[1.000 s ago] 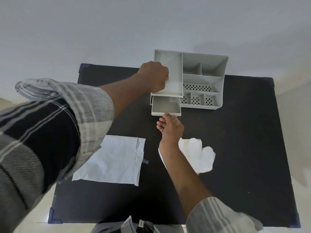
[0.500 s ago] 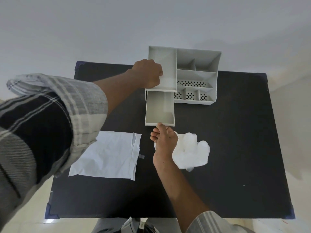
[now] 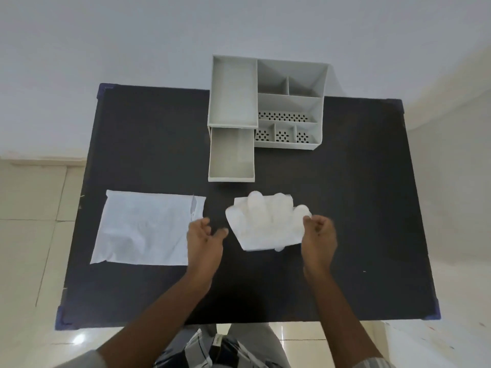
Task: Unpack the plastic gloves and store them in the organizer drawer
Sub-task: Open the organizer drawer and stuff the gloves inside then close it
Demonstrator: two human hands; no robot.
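The white plastic gloves lie flat on the black table, just in front of the pulled-out drawer of the grey organizer. The drawer looks empty. My right hand is at the gloves' right edge, its curled fingertips pinching that edge. My left hand hovers just left of the gloves with fingers apart, holding nothing and not touching them.
A flat white packaging bag lies on the table to the left of my left hand. The organizer stands at the table's far edge against a pale wall. Tiled floor shows around the table.
My left hand has let go of the organizer and my right hand has left the drawer front. Both have come back toward me to the gloves. The drawer stays pulled out.
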